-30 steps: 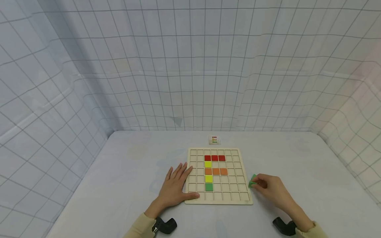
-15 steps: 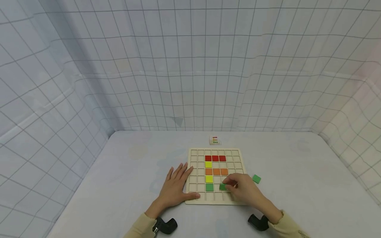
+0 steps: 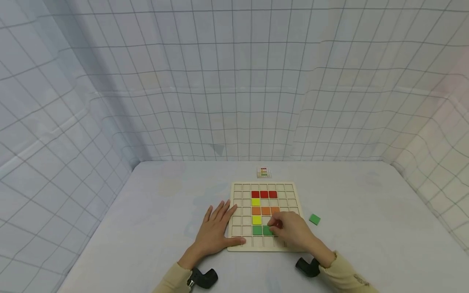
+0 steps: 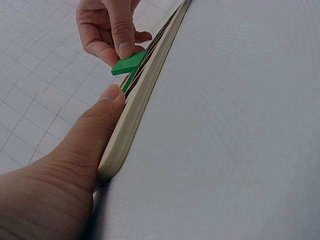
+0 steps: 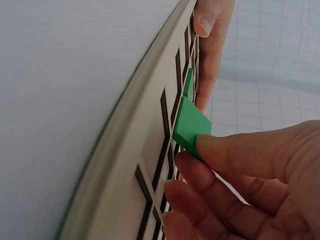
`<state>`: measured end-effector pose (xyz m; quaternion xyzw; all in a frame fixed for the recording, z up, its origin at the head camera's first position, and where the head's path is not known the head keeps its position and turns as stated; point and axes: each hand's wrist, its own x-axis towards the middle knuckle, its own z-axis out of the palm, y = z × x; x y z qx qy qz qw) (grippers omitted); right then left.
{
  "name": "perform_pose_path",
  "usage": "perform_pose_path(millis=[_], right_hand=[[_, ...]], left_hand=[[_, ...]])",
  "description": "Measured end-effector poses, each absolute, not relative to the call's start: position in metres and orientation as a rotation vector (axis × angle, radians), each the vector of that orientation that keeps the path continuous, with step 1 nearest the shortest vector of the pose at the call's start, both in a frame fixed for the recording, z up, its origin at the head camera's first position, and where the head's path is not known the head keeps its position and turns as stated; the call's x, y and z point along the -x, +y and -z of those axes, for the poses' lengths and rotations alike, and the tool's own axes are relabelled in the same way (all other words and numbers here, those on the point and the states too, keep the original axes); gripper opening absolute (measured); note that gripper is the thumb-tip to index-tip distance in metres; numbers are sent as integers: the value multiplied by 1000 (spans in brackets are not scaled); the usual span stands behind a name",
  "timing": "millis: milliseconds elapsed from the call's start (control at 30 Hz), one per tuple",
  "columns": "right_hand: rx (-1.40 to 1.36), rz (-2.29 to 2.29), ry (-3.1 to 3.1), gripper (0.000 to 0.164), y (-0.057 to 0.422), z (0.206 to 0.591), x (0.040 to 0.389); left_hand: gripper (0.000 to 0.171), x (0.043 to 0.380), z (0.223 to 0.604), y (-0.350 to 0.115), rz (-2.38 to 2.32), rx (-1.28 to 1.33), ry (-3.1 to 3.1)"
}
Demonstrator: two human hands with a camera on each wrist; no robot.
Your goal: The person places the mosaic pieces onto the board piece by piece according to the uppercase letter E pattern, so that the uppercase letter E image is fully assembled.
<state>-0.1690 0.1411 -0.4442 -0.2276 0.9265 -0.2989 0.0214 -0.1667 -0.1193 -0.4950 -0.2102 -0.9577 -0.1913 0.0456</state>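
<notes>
A pale wooden grid board point(image 3: 247, 242) lies on the table. My left hand point(image 3: 216, 231) rests flat over its left edge, fingers spread and thumb on the bottom-left cells. Between right thumb and fingers, my right hand point(image 3: 294, 232) pinches a green square tile point(image 5: 191, 125). In the right wrist view this tile is tilted, one edge down at the board beside the set green tile point(image 3: 257, 230). Set in the cells above are yellow tiles point(image 3: 256, 219), a row of orange tiles point(image 3: 261, 211) and a row of red tiles point(image 3: 264, 194).
One loose green tile point(image 3: 314, 219) lies on the white table point(image 3: 366, 228) right of the board. Behind the board is a small pattern card point(image 3: 264, 172) with coloured squares. White grid-lined curtains point(image 3: 234, 101) enclose the back and sides.
My right hand has moved left from the table onto the board, carrying one green tile to beside the set green one. The other green tile stayed on the table. My left hand keeps its place.
</notes>
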Motion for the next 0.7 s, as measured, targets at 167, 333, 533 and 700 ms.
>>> perform_pose_path(millis=[167,333,533,700], right_hand=[[696,904,2898,13,140,445,169],[701,883,2949,11,139,445,169],[697,821,2988,8,139,448,167],[730,822,3005,5,141,449,166]], left_hand=[[103,167,495,-120,584,636,-2940],[103,167,494,-119,577,636,-2938],[103,167,495,-119,585,627,-2952],[103,168,496,-119,584,626,-2946]])
